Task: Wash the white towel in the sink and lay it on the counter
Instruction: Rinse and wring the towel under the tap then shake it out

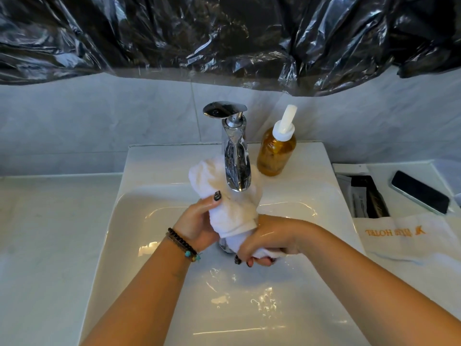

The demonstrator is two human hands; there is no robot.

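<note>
One white towel (230, 201), twisted into a roll, is held over the basin of one white sink (139, 211), its upper end bunched behind the spout of one chrome faucet (235, 158). The middle of the roll is gripped by the left hand (199, 221), thumb laid across the cloth; the lower end is clenched in the right hand (267, 242), fingers curled fully around it. One amber soap bottle (275, 151) with a white pump is seen beside the faucet. On the counter (50, 233) to the right, one dark phone (420, 196) and one folded hotel towel (404, 236) are laid.
</note>
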